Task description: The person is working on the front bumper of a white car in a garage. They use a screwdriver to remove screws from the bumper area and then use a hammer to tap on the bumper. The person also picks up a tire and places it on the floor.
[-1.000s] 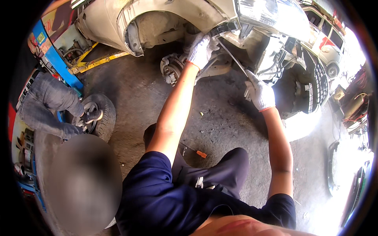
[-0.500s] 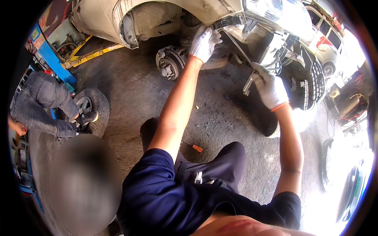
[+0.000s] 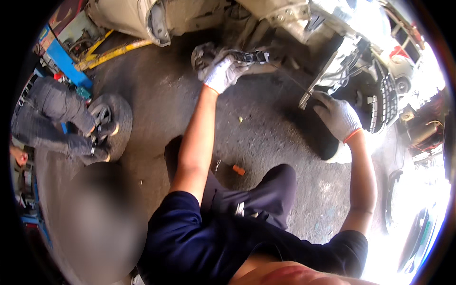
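Observation:
In a white glove with an orange cuff, my left hand (image 3: 222,73) is closed on a short black bracket (image 3: 254,57), held out below the car's fender (image 3: 280,12). The brake hub (image 3: 202,53) lies just behind that hand, blurred. My right hand (image 3: 338,115), gloved the same way, is closed around the near end of a long thin metal rod (image 3: 293,80). The rod slants up and left toward the bracket; whether its tip touches the bracket I cannot tell. Its gripped end is hidden in the glove. Beside the right fingers hangs a metal strip (image 3: 304,100) from the car's front.
An orange-handled tool (image 3: 239,169) lies on the floor by my knees. At left, a person's shoes (image 3: 108,129) rest by a loose wheel (image 3: 121,118). A yellow frame (image 3: 118,51) and blue post (image 3: 66,66) stand behind. A black grille (image 3: 387,92) is at right.
My left hand has come down and left from the fender edge, bringing the black bracket away from the car. My right hand has shifted slightly down and right with the rod.

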Demonstrator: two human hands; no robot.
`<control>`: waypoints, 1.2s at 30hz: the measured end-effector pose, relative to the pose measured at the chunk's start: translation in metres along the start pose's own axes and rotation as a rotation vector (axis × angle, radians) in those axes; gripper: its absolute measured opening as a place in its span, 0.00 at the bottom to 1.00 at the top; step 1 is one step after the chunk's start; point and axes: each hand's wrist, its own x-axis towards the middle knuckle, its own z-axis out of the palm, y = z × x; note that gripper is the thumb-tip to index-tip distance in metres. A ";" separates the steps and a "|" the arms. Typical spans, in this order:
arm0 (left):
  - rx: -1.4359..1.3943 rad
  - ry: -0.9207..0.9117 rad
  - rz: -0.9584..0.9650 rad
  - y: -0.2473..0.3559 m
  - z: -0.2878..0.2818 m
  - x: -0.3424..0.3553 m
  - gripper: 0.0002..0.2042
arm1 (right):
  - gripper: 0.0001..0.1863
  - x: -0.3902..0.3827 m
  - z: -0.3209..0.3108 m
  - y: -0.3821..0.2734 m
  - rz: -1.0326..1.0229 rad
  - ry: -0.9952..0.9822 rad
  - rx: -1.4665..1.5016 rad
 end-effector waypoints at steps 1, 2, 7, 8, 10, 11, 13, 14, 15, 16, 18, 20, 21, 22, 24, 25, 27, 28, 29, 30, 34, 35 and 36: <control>0.045 0.053 -0.084 0.008 -0.019 -0.010 0.10 | 0.21 -0.005 0.026 0.018 -0.057 0.023 0.053; 0.153 0.219 -0.123 0.014 -0.054 -0.020 0.10 | 0.21 -0.005 0.048 0.022 -0.071 -0.027 0.116; 0.209 0.946 -0.241 -0.073 -0.142 -0.130 0.11 | 0.22 -0.001 0.190 0.038 0.014 -0.219 0.346; 0.149 1.071 -0.317 -0.102 -0.151 -0.160 0.11 | 0.22 -0.003 0.211 0.033 0.108 -0.305 0.409; 0.178 1.275 -0.451 -0.152 -0.174 -0.220 0.12 | 0.22 -0.012 0.247 0.023 0.217 -0.391 0.476; 0.282 1.376 -0.501 -0.170 -0.195 -0.260 0.12 | 0.23 -0.015 0.266 0.011 0.241 -0.426 0.522; 0.326 1.389 -0.477 -0.168 -0.247 -0.336 0.11 | 0.23 -0.014 0.292 -0.023 0.251 -0.466 0.646; 0.310 1.452 -0.538 -0.194 -0.243 -0.350 0.11 | 0.23 -0.018 0.282 -0.029 0.360 -0.558 0.654; 0.311 1.503 -0.581 -0.208 -0.244 -0.365 0.11 | 0.23 -0.018 0.271 -0.040 0.464 -0.654 0.677; 0.322 1.549 -0.623 -0.219 -0.245 -0.377 0.10 | 0.23 -0.017 0.274 -0.042 0.508 -0.684 0.715; 0.363 1.622 -0.685 -0.232 -0.249 -0.385 0.10 | 0.24 -0.020 0.313 -0.028 0.402 -0.559 0.532; 0.440 1.709 -0.745 -0.237 -0.255 -0.390 0.10 | 0.25 -0.016 0.347 -0.025 0.275 -0.437 0.340; 0.505 1.755 -0.775 -0.234 -0.262 -0.390 0.10 | 0.25 -0.009 0.358 -0.027 0.307 -0.511 0.297; 0.581 1.822 -0.827 -0.232 -0.265 -0.402 0.10 | 0.25 -0.003 0.368 -0.043 0.350 -0.608 0.264; 0.704 1.864 -0.870 -0.221 -0.272 -0.392 0.09 | 0.24 0.015 0.391 -0.041 0.371 -0.658 0.162; 0.762 1.909 -0.884 -0.206 -0.281 -0.402 0.09 | 0.23 0.023 0.395 -0.055 0.382 -0.685 0.090; 0.862 1.922 -0.919 -0.173 -0.295 -0.414 0.09 | 0.22 0.037 0.403 -0.068 0.344 -0.736 0.063; 0.925 1.918 -0.920 -0.148 -0.303 -0.430 0.09 | 0.20 0.046 0.410 -0.078 0.289 -0.775 0.016; 0.987 1.904 -0.914 -0.117 -0.311 -0.444 0.09 | 0.18 0.055 0.416 -0.087 0.216 -0.808 -0.031; 1.067 1.860 -0.918 -0.088 -0.316 -0.467 0.09 | 0.17 0.057 0.429 -0.093 0.219 -0.818 -0.110; 1.380 1.839 -0.821 0.135 -0.301 -0.439 0.09 | 0.17 0.101 0.518 -0.043 -0.135 -0.776 -0.197; 1.364 1.839 -0.750 0.180 -0.291 -0.426 0.08 | 0.18 0.114 0.530 -0.027 -0.078 -0.714 -0.270; 1.278 1.893 -0.686 0.223 -0.266 -0.463 0.08 | 0.16 0.118 0.525 -0.055 -0.117 -0.789 -0.288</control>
